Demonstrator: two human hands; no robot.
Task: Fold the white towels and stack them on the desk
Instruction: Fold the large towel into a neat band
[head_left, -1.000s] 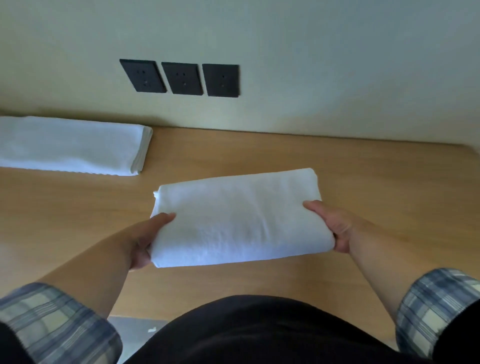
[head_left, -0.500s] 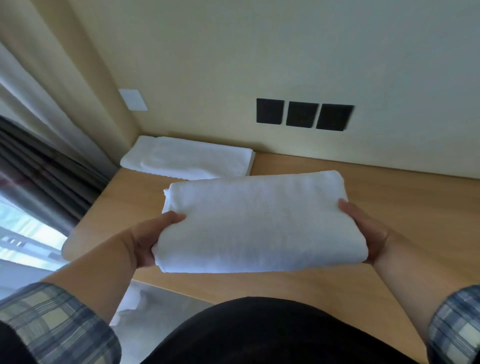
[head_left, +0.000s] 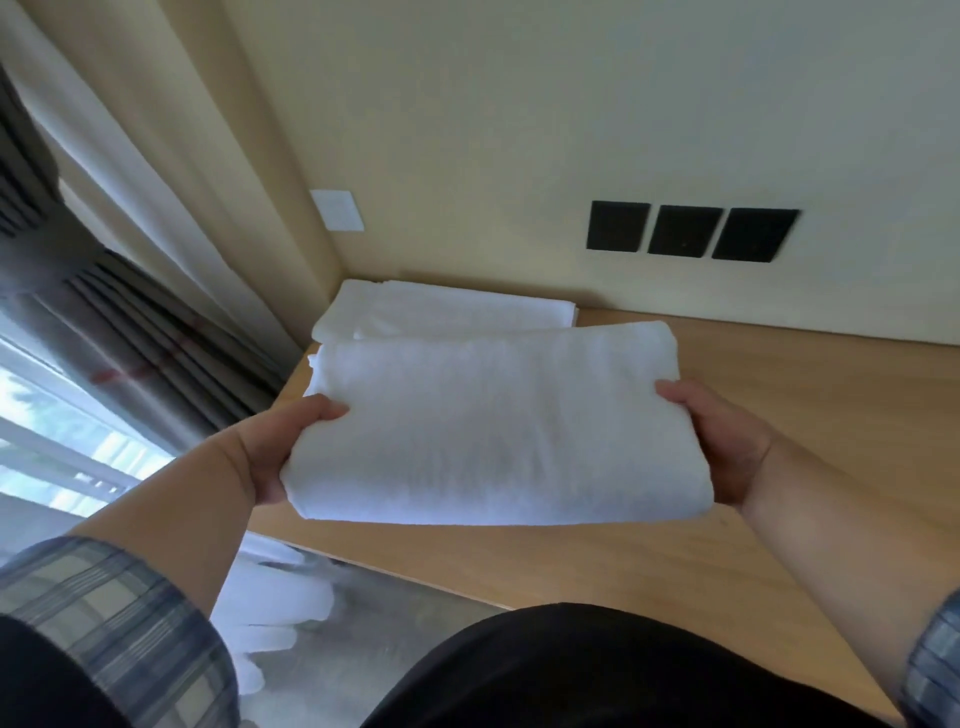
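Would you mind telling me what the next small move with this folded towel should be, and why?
Probably carry the folded towel forward and lower it onto the towel in the corner. Left hand and right hand grip its ends above the desk, short of that towel.

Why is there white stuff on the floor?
White cloth lies bunched on the floor below the desk edge, probably towels waiting to be folded. Otherwise tidy: both hands hold a folded towel; another lies flat in the corner.
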